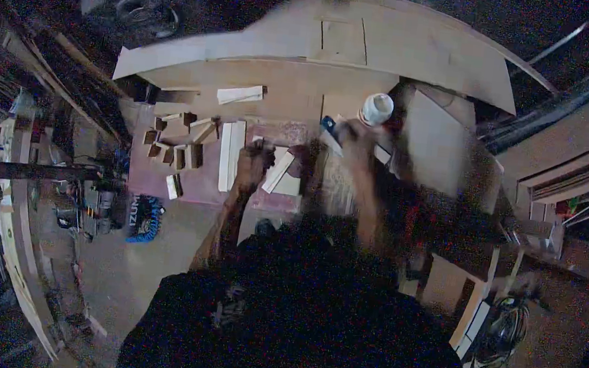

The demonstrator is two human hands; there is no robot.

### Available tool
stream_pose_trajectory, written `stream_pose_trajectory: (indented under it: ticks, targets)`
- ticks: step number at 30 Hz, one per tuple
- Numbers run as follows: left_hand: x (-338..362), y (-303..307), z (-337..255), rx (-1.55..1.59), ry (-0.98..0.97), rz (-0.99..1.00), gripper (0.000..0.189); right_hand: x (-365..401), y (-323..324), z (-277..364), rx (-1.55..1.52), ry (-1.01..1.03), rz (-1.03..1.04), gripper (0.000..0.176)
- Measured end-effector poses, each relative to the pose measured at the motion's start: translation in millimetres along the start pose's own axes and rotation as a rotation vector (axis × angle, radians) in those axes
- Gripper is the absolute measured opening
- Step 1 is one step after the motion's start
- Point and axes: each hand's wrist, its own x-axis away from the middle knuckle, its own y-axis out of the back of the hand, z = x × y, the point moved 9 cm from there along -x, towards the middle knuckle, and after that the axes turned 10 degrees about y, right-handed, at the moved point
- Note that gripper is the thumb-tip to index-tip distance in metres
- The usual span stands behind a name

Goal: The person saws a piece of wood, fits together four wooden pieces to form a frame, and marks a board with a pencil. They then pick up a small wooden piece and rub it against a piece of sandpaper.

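Observation:
My left hand (257,158) is curled closed over the reddish work surface (200,186), and what its fingers hold is hidden. Just right of it lies a pale wood strip (279,173), slanted. Two long light strips (231,155) lie side by side to its left. My right hand (354,141) is smeared by motion, its fingers unclear. Beside its fingertips is a dark blue-black object (328,123) with a pale flat part. A white tub (378,109) stands just beyond that hand.
Several small brown wood blocks (180,155) are grouped at the left of the surface. Short pale strips (240,95) lie toward the back. A large curved panel (427,43) borders the far side. Leaning boards (433,145) stand at right; a coiled cable (502,335) lies lower right.

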Motion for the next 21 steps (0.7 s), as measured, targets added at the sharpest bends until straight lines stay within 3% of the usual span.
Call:
stream_pose_trajectory:
  ticks: [1, 2, 3, 5, 7, 10, 12, 14, 15, 18, 21]
  targets:
    - [6.0, 4.9, 22.9, 0.14, 0.047, 0.001, 0.013, 35.2, -31.3, -36.1, -0.056, -0.276, -0.022, 0.022]
    - [9.2, 9.9, 39.6, 0.231, 0.069, 0.007, 0.013, 58.8, -56.6, -45.4, -0.07, -0.16, -0.124, 0.029]
    - [12.2, 15.2, 57.9, 0.321, 0.094, 0.016, 0.014, 69.4, -63.2, -13.1, -0.07, -0.156, -0.058, 0.029]
    - [64.7, 16.4, 13.2, 0.148, 0.189, -0.168, 0.027, 94.4, -82.6, 18.0, 0.01, -0.199, 0.034, 0.029]
    - [85.3, 30.0, -1.4, 0.018, 0.06, -0.134, 0.029, 126.7, -115.9, 1.9, 0.167, -0.295, 0.115, 0.028]
    - [97.4, 68.2, 14.6, -0.064, -0.073, -0.145, 0.03, 149.7, -157.0, 22.0, -0.047, -0.167, 0.177, 0.027]
    - [121.2, 93.2, 26.9, -0.099, -0.04, -0.193, 0.031, 194.3, -220.9, -25.5, -0.718, -0.352, 0.13, 0.024]
    - [146.9, 114.0, 29.9, -0.146, 0.091, -0.264, 0.031, 200.5, -221.9, 10.2, -0.372, -0.253, 0.22, 0.02]
    - [149.3, 122.4, 41.4, -0.2, 0.032, -0.231, 0.028, 201.4, -212.9, 41.1, -0.171, -0.183, 0.241, 0.018]
    - [168.3, 121.2, 58.8, 0.19, -0.017, -0.04, 0.02, 226.6, -236.2, 35.8, -0.287, -0.227, 0.257, 0.017]
    - [162.6, 117.2, 79.5, 0.193, 0.067, -0.032, 0.014, 234.1, -233.5, 52.0, -0.57, -0.388, 0.229, 0.019]
